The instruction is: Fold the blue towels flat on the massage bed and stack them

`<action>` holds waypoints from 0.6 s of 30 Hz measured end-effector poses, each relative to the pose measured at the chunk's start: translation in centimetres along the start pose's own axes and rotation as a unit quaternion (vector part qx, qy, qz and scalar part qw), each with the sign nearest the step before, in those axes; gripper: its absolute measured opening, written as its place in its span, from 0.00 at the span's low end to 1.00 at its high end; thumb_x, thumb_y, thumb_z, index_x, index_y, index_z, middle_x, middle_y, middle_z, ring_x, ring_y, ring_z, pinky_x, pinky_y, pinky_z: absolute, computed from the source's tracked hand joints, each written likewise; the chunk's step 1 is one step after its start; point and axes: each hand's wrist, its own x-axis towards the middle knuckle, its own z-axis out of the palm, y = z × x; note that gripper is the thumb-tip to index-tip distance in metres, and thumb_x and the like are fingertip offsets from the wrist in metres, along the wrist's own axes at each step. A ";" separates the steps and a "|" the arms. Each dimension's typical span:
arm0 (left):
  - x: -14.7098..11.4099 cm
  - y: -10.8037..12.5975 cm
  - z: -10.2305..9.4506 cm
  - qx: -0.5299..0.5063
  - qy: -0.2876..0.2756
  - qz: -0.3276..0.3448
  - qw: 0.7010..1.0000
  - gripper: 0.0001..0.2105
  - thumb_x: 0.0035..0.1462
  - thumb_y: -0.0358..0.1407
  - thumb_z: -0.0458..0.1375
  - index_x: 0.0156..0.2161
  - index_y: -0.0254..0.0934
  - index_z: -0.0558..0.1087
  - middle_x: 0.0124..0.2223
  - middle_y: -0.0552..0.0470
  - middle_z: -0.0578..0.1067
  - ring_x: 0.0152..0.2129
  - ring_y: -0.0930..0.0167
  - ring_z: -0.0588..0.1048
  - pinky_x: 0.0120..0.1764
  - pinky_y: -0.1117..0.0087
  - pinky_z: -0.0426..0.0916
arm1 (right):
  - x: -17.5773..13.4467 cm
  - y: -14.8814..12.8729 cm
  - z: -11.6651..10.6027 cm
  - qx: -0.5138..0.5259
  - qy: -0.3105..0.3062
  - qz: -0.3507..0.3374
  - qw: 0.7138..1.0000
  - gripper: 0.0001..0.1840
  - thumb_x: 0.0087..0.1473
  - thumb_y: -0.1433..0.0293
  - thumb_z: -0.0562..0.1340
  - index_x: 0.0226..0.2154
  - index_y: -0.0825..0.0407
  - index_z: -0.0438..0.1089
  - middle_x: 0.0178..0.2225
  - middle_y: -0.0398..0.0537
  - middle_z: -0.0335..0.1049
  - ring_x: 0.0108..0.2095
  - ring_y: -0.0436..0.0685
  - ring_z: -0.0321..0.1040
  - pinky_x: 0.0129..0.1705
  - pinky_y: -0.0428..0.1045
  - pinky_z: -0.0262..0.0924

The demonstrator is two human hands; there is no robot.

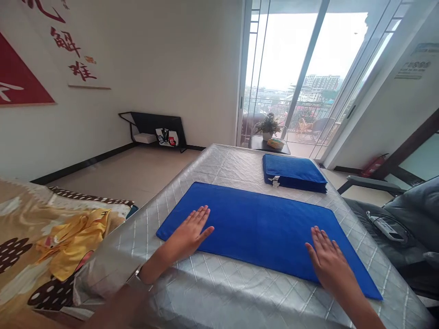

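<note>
A blue towel [254, 224] lies spread out flat on a table with a silver quilted cover [206, 283]. On the towel's left part rests my left hand [192, 230], palm down, its fingers stretched and the thumb apart. My right hand [327, 258] lies palm down near the towel's right end, fingers extended, holding nothing. Behind the towel, toward the far right of the table, sits a stack of folded blue towels [293, 171] with white tags at its near left corner.
To the left is a patterned blanket [13, 219] with a yellow cloth [77, 237] on it. A dark armchair [414, 214] holding a white power strip [386, 228] stands at the right. Beyond the table, a potted plant [268, 125] stands before the glass doors.
</note>
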 end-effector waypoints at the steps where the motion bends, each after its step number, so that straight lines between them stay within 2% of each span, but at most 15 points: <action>1: 0.6 2.3 -0.1 -0.013 -0.011 0.048 0.999 0.34 0.71 0.55 0.38 0.73 0.38 0.42 0.73 0.44 0.51 0.69 0.62 0.52 0.68 0.57 0.49 | 0.3 -2.8 -0.8 0.016 -0.020 -0.023 0.999 0.41 0.67 0.53 0.36 0.70 0.62 0.52 0.71 0.57 0.48 0.71 0.62 0.41 0.70 0.63 0.41; 3: 1.6 6.5 -0.3 -0.042 -0.032 0.133 0.990 0.34 0.71 0.55 0.39 0.73 0.40 0.41 0.73 0.47 0.49 0.70 0.64 0.50 0.69 0.60 0.46 | 0.9 -8.1 -2.0 0.051 -0.067 -0.081 0.993 0.39 0.68 0.51 0.37 0.71 0.58 0.49 0.71 0.53 0.45 0.71 0.60 0.40 0.71 0.61 0.42; 5: 2.2 9.8 -0.3 -0.067 -0.050 0.186 0.979 0.34 0.71 0.55 0.39 0.73 0.40 0.39 0.74 0.48 0.47 0.70 0.65 0.48 0.69 0.61 0.44 | 1.2 -12.2 -2.6 0.077 -0.106 -0.132 0.983 0.38 0.69 0.52 0.37 0.71 0.57 0.48 0.72 0.50 0.42 0.72 0.58 0.39 0.71 0.60 0.41; 7: 2.4 11.6 0.0 -0.081 -0.068 0.209 0.972 0.35 0.71 0.55 0.39 0.73 0.40 0.36 0.74 0.47 0.46 0.70 0.65 0.47 0.69 0.61 0.42 | 1.2 -14.5 -2.6 0.095 -0.132 -0.161 0.974 0.39 0.69 0.51 0.37 0.71 0.57 0.47 0.72 0.50 0.39 0.72 0.59 0.37 0.71 0.61 0.39; 9: 2.1 11.9 0.4 -0.084 -0.081 0.212 0.970 0.35 0.71 0.55 0.39 0.73 0.40 0.34 0.74 0.47 0.45 0.70 0.65 0.46 0.69 0.61 0.42 | 0.9 -15.2 -2.3 0.108 -0.146 -0.165 0.969 0.40 0.68 0.50 0.37 0.71 0.58 0.46 0.72 0.50 0.38 0.72 0.59 0.36 0.72 0.61 0.38; 11: 1.6 11.0 0.8 -0.079 -0.084 0.205 0.972 0.34 0.71 0.54 0.39 0.73 0.42 0.33 0.74 0.48 0.45 0.70 0.65 0.48 0.69 0.61 0.42 | 0.5 -14.5 -1.8 0.113 -0.152 -0.157 0.969 0.40 0.68 0.49 0.37 0.71 0.56 0.45 0.72 0.49 0.37 0.72 0.59 0.36 0.72 0.61 0.38; 13: 0.8 9.0 1.2 -0.066 -0.075 0.184 0.978 0.34 0.71 0.54 0.40 0.72 0.45 0.32 0.74 0.51 0.45 0.70 0.66 0.49 0.69 0.62 0.43 | -0.1 -12.8 -1.1 0.111 -0.146 -0.141 0.973 0.39 0.68 0.49 0.38 0.71 0.54 0.45 0.72 0.48 0.38 0.72 0.58 0.36 0.72 0.60 0.38; 15: -0.3 6.3 1.6 -0.043 -0.064 0.143 0.987 0.33 0.71 0.53 0.41 0.72 0.47 0.32 0.74 0.52 0.45 0.70 0.66 0.49 0.69 0.62 0.44 | -0.9 -10.0 -0.1 0.100 -0.128 -0.114 0.980 0.38 0.68 0.49 0.39 0.71 0.53 0.45 0.72 0.48 0.40 0.72 0.58 0.37 0.71 0.61 0.39; 18: -2.6 1.1 2.3 -0.002 -0.047 0.048 0.998 0.33 0.71 0.54 0.41 0.72 0.47 0.33 0.74 0.51 0.47 0.70 0.64 0.50 0.69 0.58 0.46 | -2.5 -3.9 2.1 0.068 -0.073 -0.049 0.994 0.40 0.66 0.49 0.38 0.71 0.55 0.49 0.72 0.50 0.45 0.72 0.60 0.39 0.71 0.64 0.40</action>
